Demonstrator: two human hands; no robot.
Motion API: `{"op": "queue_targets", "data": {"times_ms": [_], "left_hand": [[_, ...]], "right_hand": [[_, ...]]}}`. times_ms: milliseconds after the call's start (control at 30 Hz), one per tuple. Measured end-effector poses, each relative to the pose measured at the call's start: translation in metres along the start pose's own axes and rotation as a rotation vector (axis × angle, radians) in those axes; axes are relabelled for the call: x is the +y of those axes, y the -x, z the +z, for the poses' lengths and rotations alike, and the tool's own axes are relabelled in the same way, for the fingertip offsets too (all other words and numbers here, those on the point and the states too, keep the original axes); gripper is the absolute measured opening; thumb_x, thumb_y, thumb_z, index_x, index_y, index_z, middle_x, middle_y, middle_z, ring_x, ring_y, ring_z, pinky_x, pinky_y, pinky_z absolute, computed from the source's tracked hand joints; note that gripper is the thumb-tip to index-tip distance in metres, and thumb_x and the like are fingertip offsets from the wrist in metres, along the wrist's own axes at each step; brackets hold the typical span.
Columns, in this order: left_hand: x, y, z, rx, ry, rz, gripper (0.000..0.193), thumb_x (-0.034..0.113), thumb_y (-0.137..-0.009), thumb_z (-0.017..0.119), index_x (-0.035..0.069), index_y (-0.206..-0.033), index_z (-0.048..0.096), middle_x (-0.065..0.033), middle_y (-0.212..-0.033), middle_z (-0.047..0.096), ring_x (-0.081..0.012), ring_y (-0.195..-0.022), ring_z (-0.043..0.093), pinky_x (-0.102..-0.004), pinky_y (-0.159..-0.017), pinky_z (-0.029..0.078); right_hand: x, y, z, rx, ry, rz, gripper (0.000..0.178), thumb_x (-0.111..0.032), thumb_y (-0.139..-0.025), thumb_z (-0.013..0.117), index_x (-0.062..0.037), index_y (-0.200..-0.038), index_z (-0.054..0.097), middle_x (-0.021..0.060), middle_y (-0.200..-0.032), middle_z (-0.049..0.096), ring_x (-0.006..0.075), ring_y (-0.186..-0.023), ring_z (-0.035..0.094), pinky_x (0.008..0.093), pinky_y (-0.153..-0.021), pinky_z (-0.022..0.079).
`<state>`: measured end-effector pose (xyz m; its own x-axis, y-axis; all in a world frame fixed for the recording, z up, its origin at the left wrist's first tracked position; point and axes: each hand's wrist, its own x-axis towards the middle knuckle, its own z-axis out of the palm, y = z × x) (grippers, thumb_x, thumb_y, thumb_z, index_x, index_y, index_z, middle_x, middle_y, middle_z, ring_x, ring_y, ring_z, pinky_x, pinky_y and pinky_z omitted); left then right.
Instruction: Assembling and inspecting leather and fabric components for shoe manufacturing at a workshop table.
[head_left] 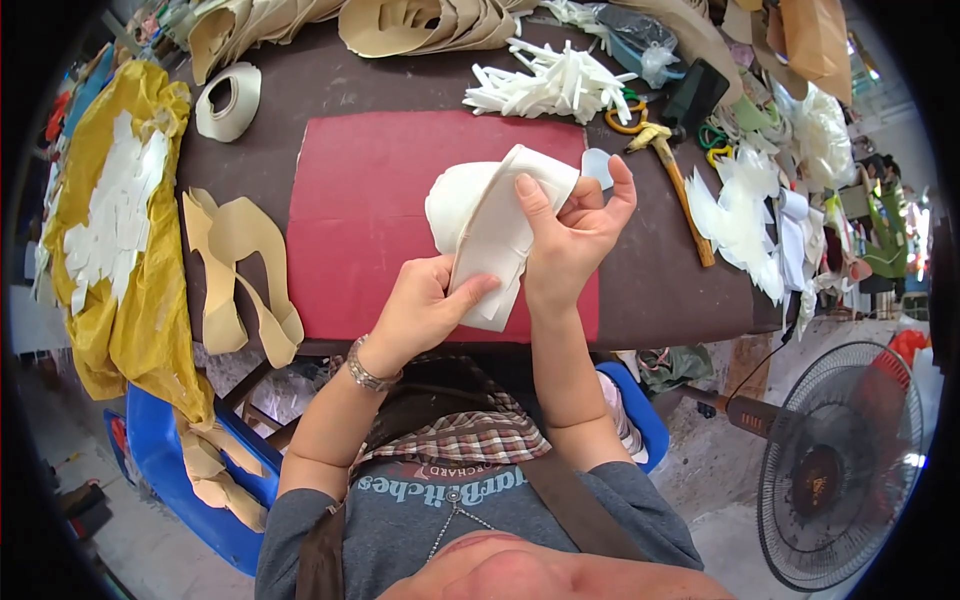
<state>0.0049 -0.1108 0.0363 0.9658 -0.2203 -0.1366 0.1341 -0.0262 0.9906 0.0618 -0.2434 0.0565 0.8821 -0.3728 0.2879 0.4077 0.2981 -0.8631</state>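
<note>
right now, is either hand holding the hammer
No, the hammer lies on the table, while the left hand and right hand both hold the white piece.

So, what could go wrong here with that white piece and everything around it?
The white folded piece is bent between the left hand and right hand, so it might crease or slip.

The hammer lies to the right, its wooden handle angled toward the near edge of the dark table; a passing arm could knock it.

The fan stands near loose white scraps; if running, it might scatter them.
</note>
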Motion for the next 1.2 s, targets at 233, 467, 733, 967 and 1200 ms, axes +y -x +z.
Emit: {"op": "queue_targets", "data": {"times_ms": [233,467,733,967,1200], "left_hand": [[0.006,-0.01,-0.001,0.156,-0.364,0.163,0.019,0.018,-0.086,0.071,-0.001,-0.085,0.069,-0.0089,-0.059,0.061,-0.0123,-0.051,0.057,-0.0295,-0.048,0.043],[0.047,0.021,-0.046,0.251,-0.936,0.503,0.011,0.015,-0.082,0.07,0.005,-0.087,0.069,-0.0109,-0.061,0.059,-0.0283,-0.053,0.058,-0.036,-0.049,0.044],[0.08,0.008,-0.06,0.027,-1.107,0.476,0.041,0.015,-0.084,0.067,-0.001,-0.12,0.056,-0.0186,-0.111,0.06,-0.0346,-0.102,0.056,-0.0409,-0.087,0.044],[0.092,-0.163,-0.001,-0.069,-1.194,0.928,0.062,0.019,-0.08,0.07,0.001,-0.134,0.044,-0.0181,-0.135,0.048,-0.0352,-0.111,0.054,-0.0421,-0.096,0.044],[0.036,-0.253,0.011,-0.172,-1.347,0.607,0.07,0.017,-0.076,0.07,0.003,-0.138,0.039,-0.0182,-0.14,0.044,-0.0356,-0.116,0.051,-0.0417,-0.098,0.043]], "right_hand": [[0.011,-0.004,-0.015,0.139,-0.007,-0.066,0.068,0.006,-0.08,0.072,-0.0039,-0.132,0.03,0.0034,-0.085,0.058,0.007,-0.074,0.058,0.019,-0.066,0.047],[0.001,0.007,-0.065,-0.253,0.151,0.081,0.046,0.002,-0.085,0.069,-0.0027,-0.123,0.043,-0.0004,-0.072,0.057,0.0053,-0.061,0.053,0.0158,-0.057,0.042],[0.017,-0.118,-0.071,-0.25,0.623,-0.051,0.016,-0.016,-0.091,0.066,-0.0016,-0.095,0.06,0.0008,-0.07,0.062,0.007,-0.059,0.056,0.0208,-0.054,0.044],[0.068,-0.173,-0.059,-0.322,1.218,-0.14,0.03,-0.017,-0.082,0.071,0.0004,-0.102,0.056,0.0155,-0.078,0.068,0.0277,-0.068,0.065,0.0356,-0.063,0.05],[0.033,-0.118,-0.106,-0.307,0.39,0.416,0.026,-0.008,-0.082,0.069,0.0,-0.103,0.056,0.0097,-0.086,0.068,0.0144,-0.073,0.064,0.0264,-0.065,0.049]]}}
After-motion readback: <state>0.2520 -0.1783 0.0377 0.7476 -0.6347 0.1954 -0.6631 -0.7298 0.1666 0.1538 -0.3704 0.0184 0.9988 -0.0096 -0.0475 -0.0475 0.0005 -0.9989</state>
